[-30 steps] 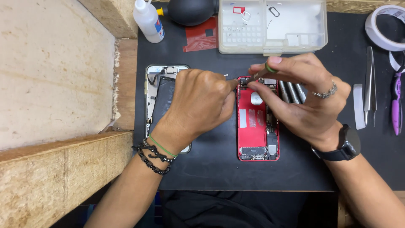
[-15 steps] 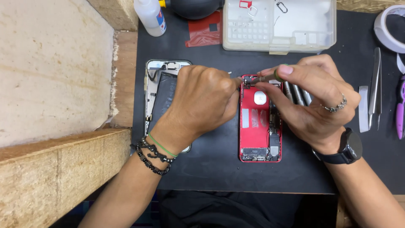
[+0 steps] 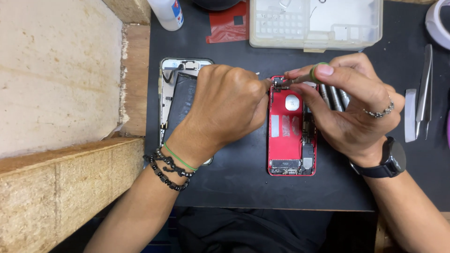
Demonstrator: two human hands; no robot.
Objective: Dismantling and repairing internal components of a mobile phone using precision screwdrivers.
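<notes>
Hands meet over an opened red phone shell lying near the middle of a black mat on the table. The right hand pinches a slim green-collared screwdriver, its tip set at the shell's top left corner, nearest the table's far edge. The left hand is curled with its fingertips braced against that same corner; whether they pinch a small part there cannot be told. Under the left hand, toward the mat's left edge, lies a second open phone body with a dark battery. A pale parts tray sits at the far edge, and metal tweezers lie toward the right edge. Done well, this likely means keeping the driver square in the screw and pressing lightly while the left fingertips steady the shell.
</notes>
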